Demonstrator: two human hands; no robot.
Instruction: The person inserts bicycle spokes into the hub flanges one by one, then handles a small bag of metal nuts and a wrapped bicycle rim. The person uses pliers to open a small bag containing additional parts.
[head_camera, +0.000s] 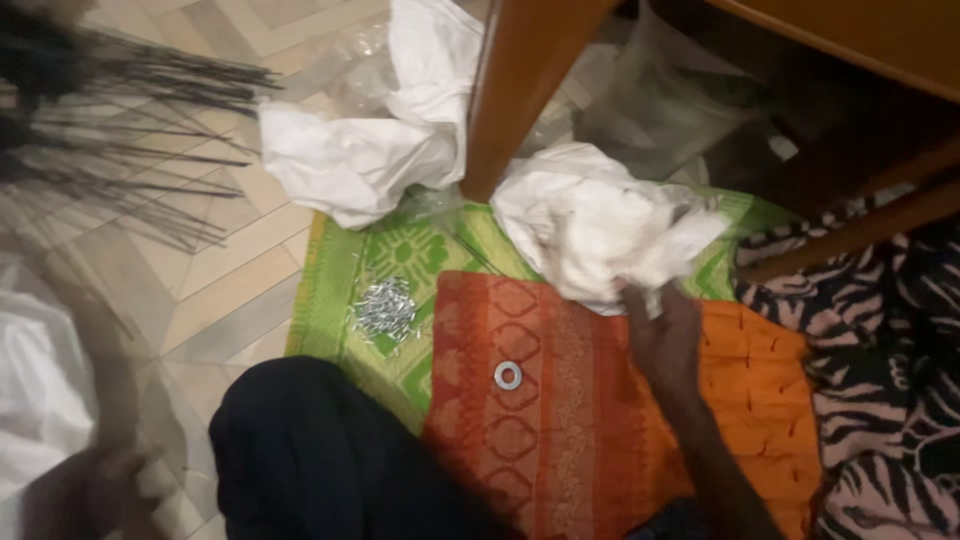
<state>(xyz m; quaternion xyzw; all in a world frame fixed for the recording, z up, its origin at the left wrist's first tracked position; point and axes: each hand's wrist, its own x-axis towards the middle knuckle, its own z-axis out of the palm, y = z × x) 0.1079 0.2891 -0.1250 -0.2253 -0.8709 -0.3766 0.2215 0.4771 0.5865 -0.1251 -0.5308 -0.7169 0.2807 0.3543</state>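
Observation:
My right hand (662, 335) reaches forward over an orange and red patterned cloth (570, 440) and pinches the lower edge of a crumpled white cloth (595, 220). A metal washer (508, 376) lies on the orange cloth, to the left of that hand. A small heap of silver screws (385, 308) rests on the green woven mat (375, 255). My left arm (95, 410) is a motion blur along the left edge, below a fan of thin black rods (130, 130). Whether it holds them is unclear.
A wooden table leg (520, 90) stands between a second crumpled white cloth (365, 150) and the one I grip. Clear plastic bags (680, 100) lie behind it. A zebra-patterned fabric (880, 380) is at the right; my dark-clothed knee (320, 460) is below.

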